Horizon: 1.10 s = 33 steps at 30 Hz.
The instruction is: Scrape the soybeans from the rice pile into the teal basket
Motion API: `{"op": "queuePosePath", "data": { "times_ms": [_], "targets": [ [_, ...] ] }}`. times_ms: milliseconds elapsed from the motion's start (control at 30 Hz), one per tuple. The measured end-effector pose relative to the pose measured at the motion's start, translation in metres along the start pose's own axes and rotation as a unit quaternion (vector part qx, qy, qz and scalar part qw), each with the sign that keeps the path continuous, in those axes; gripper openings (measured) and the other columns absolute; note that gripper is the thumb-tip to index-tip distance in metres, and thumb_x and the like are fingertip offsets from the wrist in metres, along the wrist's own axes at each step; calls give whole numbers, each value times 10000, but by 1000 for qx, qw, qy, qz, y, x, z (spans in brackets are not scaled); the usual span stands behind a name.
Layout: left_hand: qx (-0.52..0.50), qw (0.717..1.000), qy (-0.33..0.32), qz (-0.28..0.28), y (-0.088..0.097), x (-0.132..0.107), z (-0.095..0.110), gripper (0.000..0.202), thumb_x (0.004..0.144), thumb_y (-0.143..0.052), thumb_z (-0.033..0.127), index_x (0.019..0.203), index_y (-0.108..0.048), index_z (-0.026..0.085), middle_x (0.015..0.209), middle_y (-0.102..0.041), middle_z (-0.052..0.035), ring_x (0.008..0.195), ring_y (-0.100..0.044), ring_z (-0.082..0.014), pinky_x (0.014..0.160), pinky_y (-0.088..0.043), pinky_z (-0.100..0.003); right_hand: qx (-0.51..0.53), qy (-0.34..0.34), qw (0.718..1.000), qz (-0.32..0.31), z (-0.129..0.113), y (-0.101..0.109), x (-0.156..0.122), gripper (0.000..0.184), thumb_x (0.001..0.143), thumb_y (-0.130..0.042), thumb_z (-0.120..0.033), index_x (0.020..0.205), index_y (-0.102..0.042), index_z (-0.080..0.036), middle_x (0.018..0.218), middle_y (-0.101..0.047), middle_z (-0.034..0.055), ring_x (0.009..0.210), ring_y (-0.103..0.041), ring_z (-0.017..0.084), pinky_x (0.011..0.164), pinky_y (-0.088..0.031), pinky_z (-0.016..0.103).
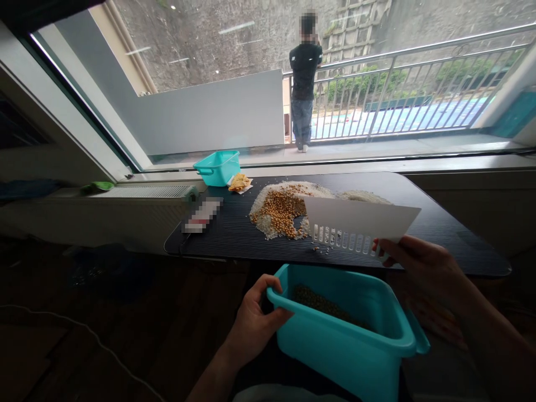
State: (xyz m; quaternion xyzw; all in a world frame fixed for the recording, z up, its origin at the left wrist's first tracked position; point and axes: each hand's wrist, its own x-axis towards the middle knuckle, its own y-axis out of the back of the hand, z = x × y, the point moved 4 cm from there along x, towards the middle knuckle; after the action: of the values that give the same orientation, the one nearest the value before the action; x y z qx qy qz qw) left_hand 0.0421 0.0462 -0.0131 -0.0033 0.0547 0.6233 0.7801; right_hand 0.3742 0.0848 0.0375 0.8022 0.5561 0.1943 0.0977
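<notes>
My left hand [252,322] is closed on the left rim of a turquoise plastic bin [335,349], just below the table's front edge. Small dark greenish grains [320,304] lie across the bin's floor. In my right hand [421,262] is a white comb-like sheet [362,219] with a row of slots along its lower edge. It is held above the front of the table, past the bin. Behind it, a heap of golden-brown beans [280,209] lies among white grains [264,226], partly hidden by the sheet.
A smaller turquoise basket [218,170] and a yellowish crumpled thing [240,182] sit at the back left of the black table [234,237]. A blurred-out flat object [203,216] lies at its left. Beyond the window, a person [306,84] stands by a railing.
</notes>
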Motion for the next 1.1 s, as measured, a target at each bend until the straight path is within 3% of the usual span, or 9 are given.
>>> {"op": "queuePosePath", "data": {
  "times_ms": [267,400,567,800,1100],
  "targets": [
    [-2,1000,-2,-2,2,-1,2,299,791,-848,370,857,-599,219,747,-480,61,705,-446,-139,626,-407,-216,13,-76,997,-9,8,8,-10,666,508,-852,-859,639,-775,-211,569,-691,56,523,-566,187,447,-440,302],
    [0,1000,-7,4,2,-1,1,305,802,-848,380,864,-596,219,757,-483,59,716,-446,-141,642,-415,-220,4,-48,999,12,2,5,-6,651,514,-833,-867,643,-776,-232,586,-703,56,559,-608,210,499,-487,324],
    [2,1000,-4,-6,1,-2,2,307,808,-848,379,868,-593,219,759,-480,58,709,-444,-139,634,-410,-220,-25,-37,999,-26,9,-1,-1,662,566,-772,-924,664,-773,-269,590,-712,56,578,-636,237,508,-509,343],
    [1,1000,1,6,1,-1,0,286,790,-829,361,869,-595,216,746,-470,63,703,-431,-137,626,-397,-218,4,-65,998,-21,10,6,-9,673,543,-837,-869,673,-769,-212,569,-673,49,522,-564,191,434,-429,291],
    [0,1000,3,1,5,-1,0,315,782,-839,395,864,-594,215,756,-475,59,706,-431,-139,627,-389,-225,3,-36,997,-69,-8,-16,-14,725,511,-784,-941,644,-786,-228,643,-753,82,583,-660,243,451,-488,306]
  ]
}}
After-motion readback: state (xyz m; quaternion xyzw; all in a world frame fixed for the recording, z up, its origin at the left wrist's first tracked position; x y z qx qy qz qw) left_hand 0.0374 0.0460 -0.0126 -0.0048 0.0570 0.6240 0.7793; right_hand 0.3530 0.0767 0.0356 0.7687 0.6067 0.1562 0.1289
